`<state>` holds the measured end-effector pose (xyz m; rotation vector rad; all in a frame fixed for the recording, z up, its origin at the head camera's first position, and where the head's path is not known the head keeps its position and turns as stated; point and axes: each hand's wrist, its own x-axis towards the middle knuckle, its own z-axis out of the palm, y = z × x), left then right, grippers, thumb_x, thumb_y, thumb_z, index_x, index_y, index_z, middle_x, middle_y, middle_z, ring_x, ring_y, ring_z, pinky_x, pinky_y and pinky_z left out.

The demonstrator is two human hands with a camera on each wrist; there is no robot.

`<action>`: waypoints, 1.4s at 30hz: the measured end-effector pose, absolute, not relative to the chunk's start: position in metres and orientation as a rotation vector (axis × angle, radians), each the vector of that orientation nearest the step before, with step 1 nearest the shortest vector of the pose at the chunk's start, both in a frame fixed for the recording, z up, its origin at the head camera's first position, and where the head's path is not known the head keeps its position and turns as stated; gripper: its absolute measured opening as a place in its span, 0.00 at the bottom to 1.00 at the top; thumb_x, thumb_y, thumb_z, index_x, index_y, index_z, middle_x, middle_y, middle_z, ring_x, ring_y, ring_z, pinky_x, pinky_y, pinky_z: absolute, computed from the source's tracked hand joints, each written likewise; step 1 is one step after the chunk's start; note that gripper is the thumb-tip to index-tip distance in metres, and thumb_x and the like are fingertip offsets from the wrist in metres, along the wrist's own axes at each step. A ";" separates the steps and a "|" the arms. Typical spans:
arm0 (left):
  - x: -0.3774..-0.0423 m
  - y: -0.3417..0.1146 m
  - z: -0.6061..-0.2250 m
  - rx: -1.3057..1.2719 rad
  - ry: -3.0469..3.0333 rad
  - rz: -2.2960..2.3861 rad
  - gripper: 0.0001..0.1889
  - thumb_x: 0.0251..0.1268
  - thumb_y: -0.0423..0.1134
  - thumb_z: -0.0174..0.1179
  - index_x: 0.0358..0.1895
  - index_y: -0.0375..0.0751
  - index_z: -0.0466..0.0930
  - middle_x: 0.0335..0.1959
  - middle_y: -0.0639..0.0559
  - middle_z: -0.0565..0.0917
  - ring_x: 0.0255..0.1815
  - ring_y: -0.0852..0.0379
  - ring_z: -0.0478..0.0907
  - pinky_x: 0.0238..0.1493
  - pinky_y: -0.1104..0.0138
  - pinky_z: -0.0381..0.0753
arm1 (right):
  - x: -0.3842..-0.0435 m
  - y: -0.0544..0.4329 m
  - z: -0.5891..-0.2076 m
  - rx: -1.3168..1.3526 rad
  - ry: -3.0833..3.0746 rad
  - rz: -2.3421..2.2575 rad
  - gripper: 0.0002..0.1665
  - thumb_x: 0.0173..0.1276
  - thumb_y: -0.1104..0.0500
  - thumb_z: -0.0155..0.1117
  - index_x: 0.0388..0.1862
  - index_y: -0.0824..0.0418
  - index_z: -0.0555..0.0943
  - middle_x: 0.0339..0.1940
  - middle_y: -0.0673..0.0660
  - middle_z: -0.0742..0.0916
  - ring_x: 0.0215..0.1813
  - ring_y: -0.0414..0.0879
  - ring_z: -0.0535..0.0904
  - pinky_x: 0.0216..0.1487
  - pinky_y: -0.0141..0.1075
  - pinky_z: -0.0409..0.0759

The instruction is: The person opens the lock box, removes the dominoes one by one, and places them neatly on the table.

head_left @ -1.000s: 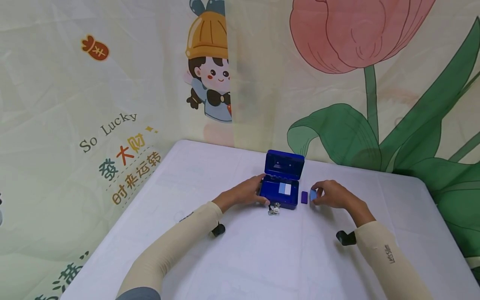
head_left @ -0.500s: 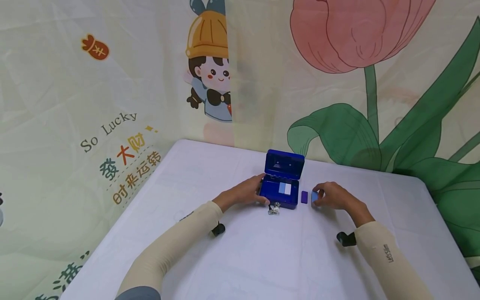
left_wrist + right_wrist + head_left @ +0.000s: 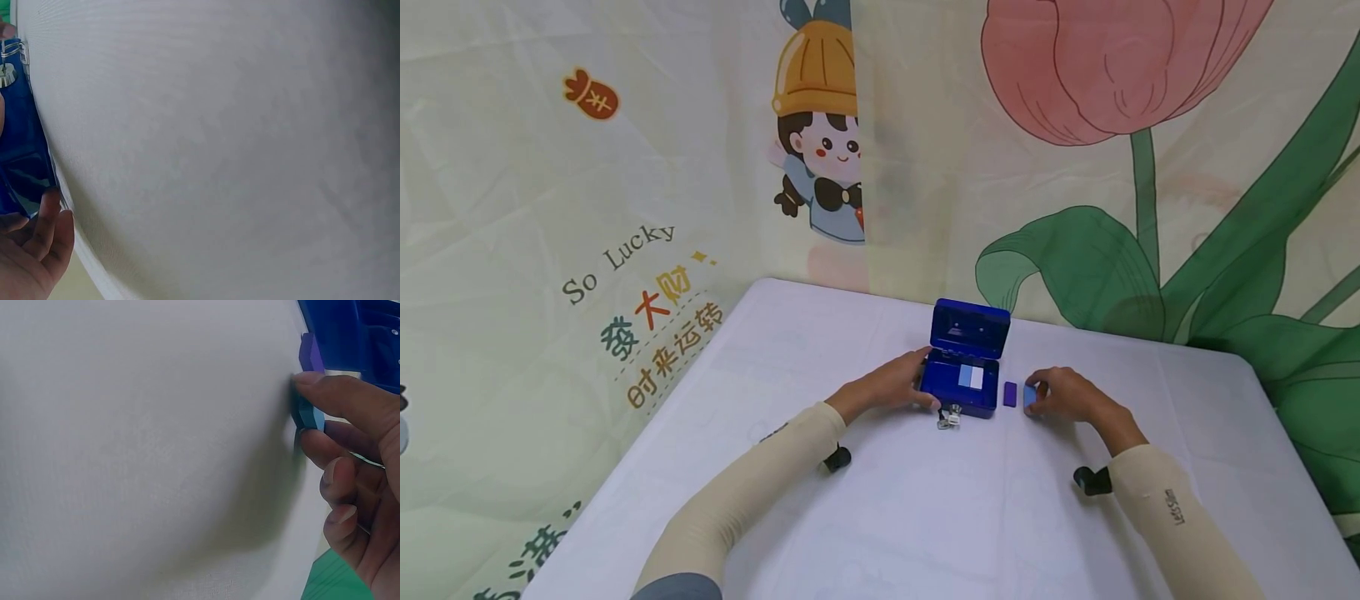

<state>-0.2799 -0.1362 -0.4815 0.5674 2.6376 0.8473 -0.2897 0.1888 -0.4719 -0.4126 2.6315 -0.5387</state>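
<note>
A dark blue metal cash box (image 3: 961, 397) stands with its lid (image 3: 971, 328) raised. A light blue block and a white block (image 3: 977, 378) lie side by side inside it. My left hand (image 3: 896, 380) holds the box's left end, thumb near the front corner and fingers along the side; its fingers (image 3: 53, 234) also show in the left wrist view. Between thumb and index finger, my right hand (image 3: 1066, 392) pinches a blue block (image 3: 306, 414) at the table. A purple block (image 3: 1010, 394) sits between the box and that hand.
A small padlock (image 3: 953, 414) with keys hangs at the box's front. Everything stands on a table with a white cloth (image 3: 880, 508). Close behind the table hangs a printed backdrop (image 3: 917, 167). Dark wrist cameras (image 3: 1092, 481) stick out from both sleeves.
My right hand has shifted slightly right and toward me with the blue block, widening the gap to the purple block. The left hand and the box stay put.
</note>
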 end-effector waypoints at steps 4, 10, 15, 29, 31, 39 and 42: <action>-0.280 -0.136 -0.481 0.579 2.638 0.850 0.57 0.56 0.56 0.73 0.82 0.44 0.45 0.80 0.44 0.60 0.80 0.47 0.57 0.78 0.52 0.59 | -0.290 0.189 -0.473 -0.393 2.629 -0.535 0.30 0.62 0.55 0.76 0.60 0.65 0.80 0.40 0.56 0.85 0.41 0.49 0.77 0.46 0.42 0.82; -0.280 -0.136 -0.481 0.582 2.640 0.841 0.58 0.56 0.57 0.73 0.82 0.44 0.44 0.80 0.44 0.59 0.80 0.47 0.57 0.78 0.52 0.59 | -0.291 0.188 -0.473 -0.388 2.626 -0.537 0.31 0.62 0.55 0.76 0.61 0.65 0.79 0.40 0.57 0.85 0.42 0.49 0.77 0.46 0.43 0.82; -0.280 -0.137 -0.481 0.577 2.643 0.825 0.58 0.57 0.57 0.72 0.82 0.43 0.44 0.80 0.43 0.59 0.80 0.47 0.57 0.78 0.52 0.59 | -0.292 0.188 -0.474 -0.382 2.625 -0.532 0.31 0.62 0.54 0.76 0.61 0.65 0.79 0.41 0.57 0.85 0.42 0.49 0.77 0.47 0.44 0.82; -0.279 -0.137 -0.480 0.585 2.644 0.822 0.57 0.57 0.57 0.73 0.82 0.41 0.45 0.79 0.41 0.61 0.79 0.47 0.59 0.78 0.53 0.60 | -0.291 0.187 -0.471 -0.408 2.622 -0.534 0.32 0.61 0.54 0.76 0.61 0.65 0.79 0.39 0.56 0.85 0.42 0.49 0.77 0.47 0.43 0.81; -0.278 -0.137 -0.480 0.597 2.644 0.825 0.57 0.57 0.56 0.73 0.81 0.39 0.45 0.78 0.40 0.62 0.79 0.46 0.60 0.78 0.54 0.61 | -0.290 0.187 -0.471 -0.404 2.619 -0.539 0.32 0.62 0.54 0.76 0.61 0.66 0.79 0.39 0.56 0.85 0.41 0.49 0.77 0.46 0.43 0.80; -0.280 -0.138 -0.481 0.633 2.651 0.812 0.57 0.57 0.57 0.72 0.82 0.42 0.44 0.78 0.42 0.62 0.79 0.48 0.60 0.78 0.54 0.61 | -0.288 0.185 -0.469 -0.397 2.617 -0.549 0.31 0.62 0.55 0.76 0.61 0.65 0.79 0.39 0.56 0.85 0.42 0.49 0.77 0.48 0.44 0.81; -0.279 -0.138 -0.481 0.627 2.648 0.813 0.57 0.58 0.57 0.72 0.82 0.42 0.44 0.79 0.42 0.62 0.79 0.48 0.59 0.78 0.54 0.61 | -0.288 0.185 -0.469 -0.395 2.614 -0.548 0.31 0.62 0.54 0.76 0.62 0.66 0.79 0.39 0.57 0.85 0.42 0.49 0.77 0.48 0.45 0.81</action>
